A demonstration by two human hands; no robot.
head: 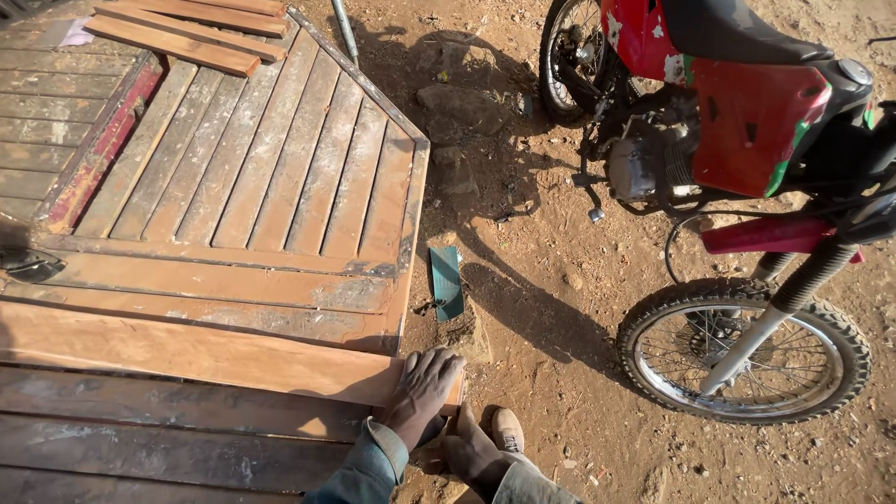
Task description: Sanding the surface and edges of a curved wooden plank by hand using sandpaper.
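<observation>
Left hand (pixel 422 390) lies flat, palm down, on the near end of a reddish plank (pixel 187 350), fingers (pixel 431 362) spread narrow and pressing rather than gripping; nothing is clasped. Right hand (pixel 471 455) sits lower, just beside the plank's end corner, partly hidden by the sleeve, so whether its fingers are curled on anything cannot be told. Plank rests crosswise over the slatted wooden panel (pixel 271 177), its end just overhanging the panel edge above bare dirt ground (pixel 551 327). A shoe (pixel 507 429) shows just beside the right hand. Judgement: to steady this board well, weight should stay over the supported part, not the overhang, or the far end may lift. Palm flat is fine for holding down; sideways slip needs the second hand on the end. A green flat scrap (pixel 446 282) lies near, and the red motorbike (pixel 737 140) stands well apart on the right.
</observation>
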